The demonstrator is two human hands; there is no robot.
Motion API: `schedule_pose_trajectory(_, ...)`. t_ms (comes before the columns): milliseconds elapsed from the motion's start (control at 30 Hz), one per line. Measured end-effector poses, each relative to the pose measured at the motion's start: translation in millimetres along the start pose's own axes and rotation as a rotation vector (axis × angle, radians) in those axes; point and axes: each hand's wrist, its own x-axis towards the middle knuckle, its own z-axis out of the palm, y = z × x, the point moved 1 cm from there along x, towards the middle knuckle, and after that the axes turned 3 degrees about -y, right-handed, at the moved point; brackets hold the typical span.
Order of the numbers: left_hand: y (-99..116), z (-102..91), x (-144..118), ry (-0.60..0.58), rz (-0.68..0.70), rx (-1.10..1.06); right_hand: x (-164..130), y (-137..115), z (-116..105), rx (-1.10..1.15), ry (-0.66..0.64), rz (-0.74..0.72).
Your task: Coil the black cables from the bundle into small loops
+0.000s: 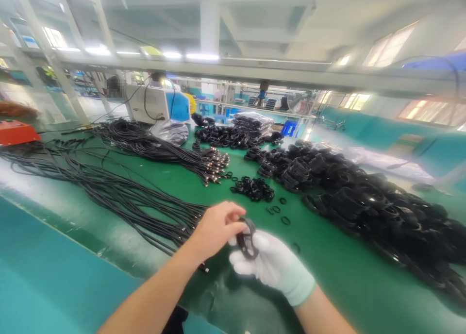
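A worker's bare left hand [218, 225] and white-gloved right hand [271, 266] meet over a green workbench [189, 178], both closed on a small coiled black cable [247, 239] held just above the mat near its front edge. The left thumb and fingers pinch the top of the coil; the gloved fingers curl under and around it, so neither hand is open. The work appears to be at the binding stage, with the coil gathered and being secured; the next move likely calls for a small black ring from the loose rings [282, 212] lying just beyond the hands, or from the ring pile [255, 188] farther back. To the right, a long heap of finished coils [364, 198] fills much of the bench and runs close to the gloved wrist. To the left, straight black cables [109, 188] fan toward the hands, their ends nearly under the left forearm. Open green surface remains only between these masses, directly ahead of the hands. A grey machine [156, 103] and bagged bundles [251, 123] stand well back.
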Motion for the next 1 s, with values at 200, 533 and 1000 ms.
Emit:
schedule_pose_trajectory(200,-17,-18.9,11,0.154,-0.111,-0.070,-3,-11,0,0.035,0.015,-0.023)
schedule_pose_trajectory(533,-36,3.3,13,0.002,-0.064,0.124,17,-124,-45,-1.328,0.892,-0.193)
schedule_pose_trajectory(1000,-74,32.9,13,-0.079,0.031,0.618,151,-218,-137,-1.876,1.125,0.075)
